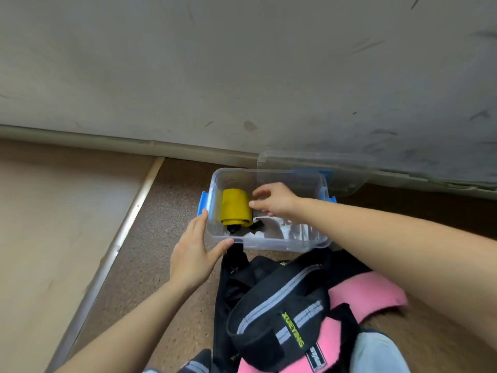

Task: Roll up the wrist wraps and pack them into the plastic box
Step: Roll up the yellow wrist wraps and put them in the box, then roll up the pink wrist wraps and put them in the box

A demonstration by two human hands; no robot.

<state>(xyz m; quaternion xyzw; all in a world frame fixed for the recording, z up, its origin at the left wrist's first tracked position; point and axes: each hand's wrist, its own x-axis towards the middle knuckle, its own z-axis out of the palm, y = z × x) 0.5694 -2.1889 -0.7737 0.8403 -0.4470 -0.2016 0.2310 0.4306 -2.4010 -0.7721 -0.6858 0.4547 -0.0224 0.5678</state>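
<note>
A scuffed grey wall (242,63) meets speckled brown flooring (161,211), with a pale wooden board (53,211) alongside.

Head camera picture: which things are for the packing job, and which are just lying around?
For the job: plastic box, lid, yellow rolled wrap, black-and-grey wrap, pink wrap.
Just lying about: pale wooden board, metal strip.

- Box (271,243): clear plastic, smooth, glossy.
- Latches (202,205) on the box: blue plastic.
- Lid (347,181), behind the box: clear plastic, glossy.
- Yellow roll (235,205), inside the box: cloth, matt.
- Black wrap (269,305), in front of the box: woven cloth, matt.
- Pink wrap (368,289), in front of the box: cloth, matt.
- Floor (166,211), under the box: speckled, grainy.
- Board (67,211), left of the box: wood-look, smooth.
- Strip (126,222), left of the box: metal, dull sheen.
- Wall (242,63), behind the box: matt, scuffed.
</note>
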